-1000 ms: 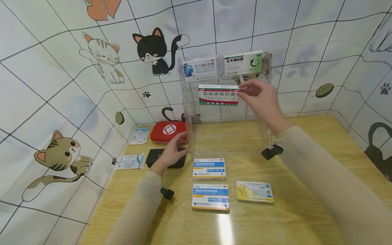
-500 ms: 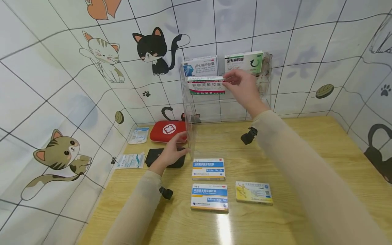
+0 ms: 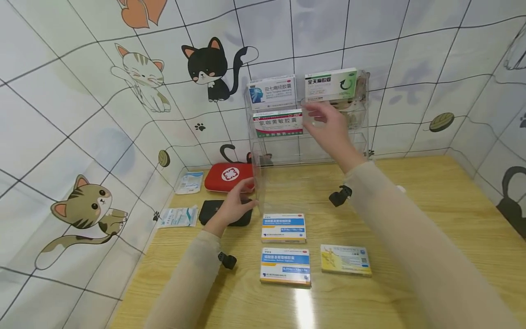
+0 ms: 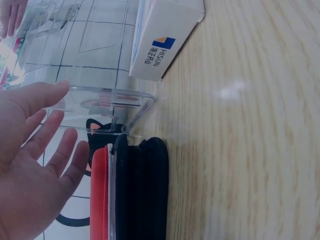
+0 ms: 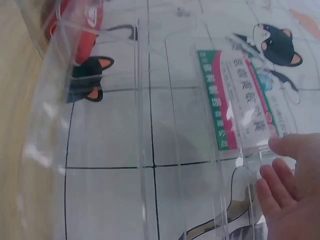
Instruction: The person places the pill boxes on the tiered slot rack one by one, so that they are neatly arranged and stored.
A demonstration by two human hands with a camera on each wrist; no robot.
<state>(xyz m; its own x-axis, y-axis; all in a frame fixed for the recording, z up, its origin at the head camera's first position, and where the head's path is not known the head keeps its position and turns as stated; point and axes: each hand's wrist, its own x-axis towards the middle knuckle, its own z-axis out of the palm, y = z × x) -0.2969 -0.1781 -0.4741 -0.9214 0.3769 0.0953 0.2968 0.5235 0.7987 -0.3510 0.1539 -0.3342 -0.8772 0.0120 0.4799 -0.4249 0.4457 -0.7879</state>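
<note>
1 white red-green cardboard box (image 3: 278, 122), clear plastic rack (image 4: 115, 92), second tier, left. Right hand (image 3: 330, 130) at box's right end, fingers loosely parted. Left hand (image 3: 232, 206) at rack's left side, fingers spread. Rack front: 2 flat blue-white boxes (image 3: 285, 266), 1 yellow-white box (image 3: 346, 259).

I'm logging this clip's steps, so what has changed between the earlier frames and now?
The red-and-green box moved left and a little up in the head view, onto the left side of the clear rack, below the upper left box. The right grip, which pinched its right end, has opened and seems to have let go. Unchanged: the left grip beside the rack and three boxes on the table.
</note>
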